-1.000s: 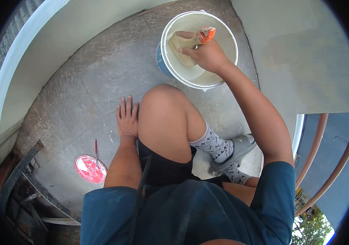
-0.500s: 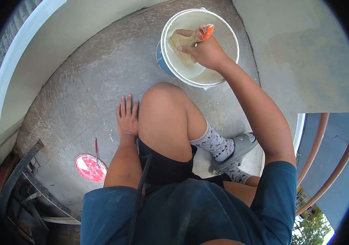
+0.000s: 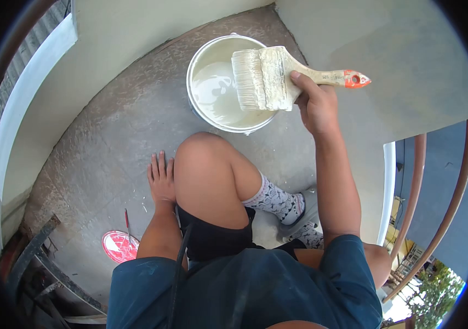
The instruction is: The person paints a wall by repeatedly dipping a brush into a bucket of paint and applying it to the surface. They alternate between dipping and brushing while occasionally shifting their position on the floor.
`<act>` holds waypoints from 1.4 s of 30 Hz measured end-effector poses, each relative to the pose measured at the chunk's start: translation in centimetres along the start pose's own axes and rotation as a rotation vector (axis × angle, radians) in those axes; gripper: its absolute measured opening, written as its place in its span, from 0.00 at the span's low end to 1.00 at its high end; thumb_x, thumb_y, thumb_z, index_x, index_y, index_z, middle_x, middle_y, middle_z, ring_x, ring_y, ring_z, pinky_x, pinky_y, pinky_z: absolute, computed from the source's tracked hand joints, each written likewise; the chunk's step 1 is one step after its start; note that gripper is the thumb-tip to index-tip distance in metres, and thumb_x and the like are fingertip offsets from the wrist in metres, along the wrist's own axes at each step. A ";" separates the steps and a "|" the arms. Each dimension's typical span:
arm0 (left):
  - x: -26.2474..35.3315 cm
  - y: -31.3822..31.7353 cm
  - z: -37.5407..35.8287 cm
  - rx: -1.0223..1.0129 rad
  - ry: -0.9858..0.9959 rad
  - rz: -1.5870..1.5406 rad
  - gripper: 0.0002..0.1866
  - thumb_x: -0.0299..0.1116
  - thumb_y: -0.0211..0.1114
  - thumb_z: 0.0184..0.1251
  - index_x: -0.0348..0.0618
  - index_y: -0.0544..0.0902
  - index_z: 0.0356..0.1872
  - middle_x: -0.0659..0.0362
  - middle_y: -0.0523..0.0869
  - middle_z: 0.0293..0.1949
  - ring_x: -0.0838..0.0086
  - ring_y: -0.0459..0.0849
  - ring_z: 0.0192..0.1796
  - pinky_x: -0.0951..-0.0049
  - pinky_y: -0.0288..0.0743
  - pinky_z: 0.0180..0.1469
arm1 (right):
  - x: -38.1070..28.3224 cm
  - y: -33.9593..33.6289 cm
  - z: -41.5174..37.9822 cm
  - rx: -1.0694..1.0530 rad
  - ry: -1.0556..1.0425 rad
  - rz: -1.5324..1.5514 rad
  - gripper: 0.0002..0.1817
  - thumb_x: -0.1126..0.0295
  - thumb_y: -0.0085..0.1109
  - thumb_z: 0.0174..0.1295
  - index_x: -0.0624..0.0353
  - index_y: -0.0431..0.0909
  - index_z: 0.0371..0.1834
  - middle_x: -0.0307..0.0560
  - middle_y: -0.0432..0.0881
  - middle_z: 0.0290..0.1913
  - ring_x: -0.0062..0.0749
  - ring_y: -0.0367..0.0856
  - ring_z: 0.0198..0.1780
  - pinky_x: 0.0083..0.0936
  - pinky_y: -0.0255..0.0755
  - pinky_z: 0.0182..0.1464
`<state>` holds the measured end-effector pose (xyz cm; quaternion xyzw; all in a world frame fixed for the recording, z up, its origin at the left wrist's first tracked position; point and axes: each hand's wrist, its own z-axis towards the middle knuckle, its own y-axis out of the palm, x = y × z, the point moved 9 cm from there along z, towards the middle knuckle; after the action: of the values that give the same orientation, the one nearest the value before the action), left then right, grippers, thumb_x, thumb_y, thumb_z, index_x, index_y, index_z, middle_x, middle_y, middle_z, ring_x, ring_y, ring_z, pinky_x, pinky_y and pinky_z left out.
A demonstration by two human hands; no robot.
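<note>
My right hand (image 3: pixel 318 104) grips a wide paintbrush (image 3: pixel 275 78) by the base of its handle. Its bristles are coated in whitish paint and lie over the right part of a bucket (image 3: pixel 190 90). Inside the bucket, pale paint (image 3: pixel 212 88) shows a glossy surface. The red-tipped end of the handle points right. My left hand (image 3: pixel 161 178) rests flat on the floor with fingers stretched out, beside my bent knee, holding nothing.
A red and white round lid (image 3: pixel 118 245) lies on the floor (image 3: pixel 97 164), with a thin red-handled tool (image 3: pixel 127 222) on it. A curved wall (image 3: pixel 108 38) rises at the left, another wall (image 3: pixel 376 60) at the right. Brown railings (image 3: pixel 453 214) stand beyond.
My right hand has lifted the paintbrush out of the bucket and swung it to the right, bristles now facing left. The left hand stays on the floor. The view has shifted slightly.
</note>
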<state>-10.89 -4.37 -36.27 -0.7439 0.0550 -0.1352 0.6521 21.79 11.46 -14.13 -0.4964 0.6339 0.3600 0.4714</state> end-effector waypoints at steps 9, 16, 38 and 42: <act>0.2 -0.5 -0.1 0.165 0.071 0.044 0.26 0.45 0.44 0.69 0.47 0.63 0.65 0.51 0.52 0.74 0.50 0.47 0.76 0.48 0.42 0.73 | 0.6 -0.2 -1.4 0.004 -0.052 0.228 0.22 0.75 0.61 0.60 0.73 0.71 0.55 0.51 0.79 0.52 0.31 0.80 0.50 0.27 0.74 0.53; 0.0 0.1 -0.4 0.152 0.089 0.014 0.25 0.44 0.46 0.69 0.47 0.63 0.64 0.50 0.52 0.74 0.48 0.47 0.76 0.46 0.43 0.72 | -2.4 6.0 -4.0 -0.192 -0.709 -0.689 0.21 0.74 0.64 0.52 0.59 0.78 0.52 0.53 0.84 0.37 0.48 0.83 0.37 0.33 0.77 0.40; -0.4 0.9 -0.1 -0.010 -0.004 0.010 0.26 0.46 0.42 0.71 0.57 0.61 0.69 0.56 0.46 0.76 0.57 0.42 0.77 0.52 0.36 0.74 | 0.8 1.8 -1.0 0.056 -0.069 0.244 0.23 0.78 0.61 0.59 0.76 0.69 0.56 0.56 0.78 0.52 0.35 0.80 0.50 0.30 0.75 0.54; -0.3 0.6 -0.1 -0.063 -0.020 0.004 0.26 0.45 0.43 0.71 0.56 0.61 0.69 0.56 0.47 0.76 0.56 0.43 0.77 0.52 0.37 0.74 | -0.1 1.7 -2.7 0.099 -0.133 0.488 0.21 0.80 0.59 0.59 0.75 0.70 0.55 0.55 0.79 0.50 0.37 0.81 0.50 0.30 0.75 0.55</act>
<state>-11.18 -4.45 -36.93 -0.7653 0.0541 -0.1246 0.6292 19.54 9.43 -13.21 -0.2804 0.7193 0.4635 0.4348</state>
